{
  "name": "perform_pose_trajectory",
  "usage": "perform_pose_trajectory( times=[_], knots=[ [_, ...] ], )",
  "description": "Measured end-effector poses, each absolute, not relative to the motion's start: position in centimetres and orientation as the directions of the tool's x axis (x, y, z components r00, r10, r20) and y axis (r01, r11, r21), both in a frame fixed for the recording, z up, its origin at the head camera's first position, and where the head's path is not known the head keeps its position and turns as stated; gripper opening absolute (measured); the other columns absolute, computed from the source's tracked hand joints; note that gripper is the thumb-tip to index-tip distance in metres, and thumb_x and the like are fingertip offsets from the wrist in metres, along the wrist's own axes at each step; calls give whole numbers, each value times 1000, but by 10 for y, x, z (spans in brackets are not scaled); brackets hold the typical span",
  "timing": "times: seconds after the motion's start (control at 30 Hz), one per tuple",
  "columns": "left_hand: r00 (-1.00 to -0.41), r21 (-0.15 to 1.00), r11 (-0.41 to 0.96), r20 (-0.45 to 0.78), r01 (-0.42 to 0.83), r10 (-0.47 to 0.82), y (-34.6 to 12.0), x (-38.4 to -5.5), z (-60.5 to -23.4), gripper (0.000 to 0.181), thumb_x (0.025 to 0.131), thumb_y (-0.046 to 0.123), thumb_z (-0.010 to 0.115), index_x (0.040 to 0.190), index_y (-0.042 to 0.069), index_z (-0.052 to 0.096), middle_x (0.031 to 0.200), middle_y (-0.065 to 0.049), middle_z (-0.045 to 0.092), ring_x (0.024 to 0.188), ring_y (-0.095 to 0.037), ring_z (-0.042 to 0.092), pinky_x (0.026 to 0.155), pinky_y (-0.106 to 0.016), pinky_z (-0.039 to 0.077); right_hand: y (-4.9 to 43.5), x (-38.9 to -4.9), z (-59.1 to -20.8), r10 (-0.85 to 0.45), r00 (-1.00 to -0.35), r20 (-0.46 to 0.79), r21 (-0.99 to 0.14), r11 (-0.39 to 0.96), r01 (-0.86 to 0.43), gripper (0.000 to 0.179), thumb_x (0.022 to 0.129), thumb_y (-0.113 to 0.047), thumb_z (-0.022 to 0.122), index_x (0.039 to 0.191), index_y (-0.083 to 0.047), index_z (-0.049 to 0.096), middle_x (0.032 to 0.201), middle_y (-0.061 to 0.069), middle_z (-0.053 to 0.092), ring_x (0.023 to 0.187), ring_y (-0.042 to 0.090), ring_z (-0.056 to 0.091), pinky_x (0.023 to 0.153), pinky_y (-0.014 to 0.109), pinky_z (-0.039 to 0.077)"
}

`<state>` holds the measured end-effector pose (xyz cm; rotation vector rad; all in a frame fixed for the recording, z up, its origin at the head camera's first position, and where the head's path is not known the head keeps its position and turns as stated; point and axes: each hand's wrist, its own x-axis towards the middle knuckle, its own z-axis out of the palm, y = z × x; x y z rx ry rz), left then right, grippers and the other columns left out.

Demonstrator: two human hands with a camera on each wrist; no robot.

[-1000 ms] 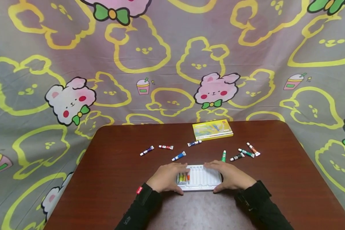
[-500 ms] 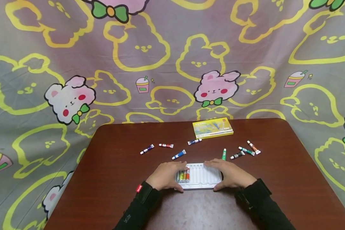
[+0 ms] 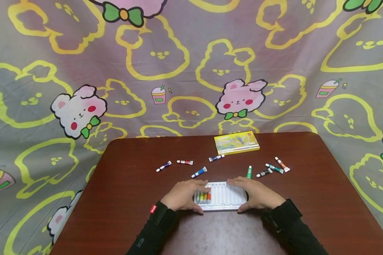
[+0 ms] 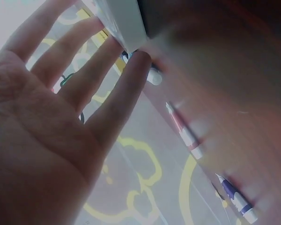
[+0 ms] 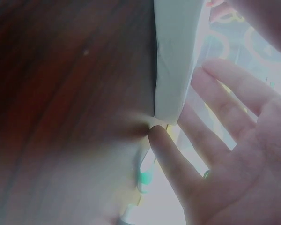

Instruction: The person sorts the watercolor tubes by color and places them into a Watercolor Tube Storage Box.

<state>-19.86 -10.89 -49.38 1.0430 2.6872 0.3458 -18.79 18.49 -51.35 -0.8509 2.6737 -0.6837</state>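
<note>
A white plastic tray with narrow slots lies on the table, long side toward me. My left hand holds its left end, thumb at the near edge and fingers at the far edge. At the opposite end my right hand holds it the same way. Several small paint tubes, yellowish and orange, lie side by side in the left slots, partly behind the left fingers. Both wrist views show long, extended fingers against the tray's side wall. A green paint tube lies just beyond the right fingers.
Beyond the tray lie purple, red, blue and dark blue paint tubes. Black, dark green and orange-brown tubes lie at the right. A yellow box sits near the back edge, before a patterned curtain.
The orange tube, apart and narrow-looking a second ago, now lies in line against the yellowish tubes. The tray's left end shows slightly more to the left; both hands stay nearly in place.
</note>
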Motion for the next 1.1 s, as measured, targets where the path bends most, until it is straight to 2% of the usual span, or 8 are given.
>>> perform_pose_trajectory(
  times=[0.23,0.5,0.63,0.77,0.9,1.0,1.1],
  knots=[
    [-731,318,721,-109,616,673,-109,-201,-496,73,71,54,80,136,26,60,147,1,53,134,-18,44,103,-54,46,187,-189,-518,-601,-795,-84,-502,715,-487,93,66,-43,87,146,-18,46,141,4,53,122,21,50,100,52,48],
    [-864,261,829,47,495,501,-116,-210,-505,62,88,51,66,141,21,54,137,-5,61,123,-24,53,94,-53,52,187,-188,-516,-598,-797,-84,-510,713,-481,94,66,-41,88,146,-17,46,141,4,53,121,22,50,100,51,48],
    [-919,263,881,105,394,379,-126,-219,-511,59,92,44,64,143,18,52,136,-10,61,125,-29,52,97,-54,51,186,-188,-517,-593,-800,-88,-504,719,-478,94,66,-41,88,146,-18,46,141,4,53,121,21,50,100,51,48],
    [-943,284,900,85,331,320,-135,-231,-518,62,95,41,61,149,17,43,148,-13,50,132,-33,46,104,-55,45,186,-188,-516,-595,-798,-93,-493,724,-482,94,66,-42,88,147,-19,45,142,4,52,122,22,50,100,50,49],
    [-945,284,903,54,324,322,-140,-244,-520,65,97,42,56,153,18,35,156,-13,38,135,-39,39,106,-57,42,186,-188,-515,-593,-800,-86,-498,721,-481,94,66,-40,88,147,-17,46,142,6,53,122,23,50,99,51,49],
    [-950,261,914,34,310,312,-142,-251,-519,62,98,46,53,151,18,39,155,-13,39,136,-42,37,108,-59,39,186,-188,-514,-594,-800,-84,-504,718,-480,94,66,-40,88,147,-16,46,142,7,52,122,24,50,100,52,48],
    [-953,249,922,19,298,303,-141,-253,-518,58,97,47,53,146,16,48,152,-12,44,137,-39,37,113,-56,34,187,-188,-514,-594,-799,-89,-504,719,-479,93,67,-40,88,147,-17,45,143,6,52,123,23,49,100,51,48]
  ],
)
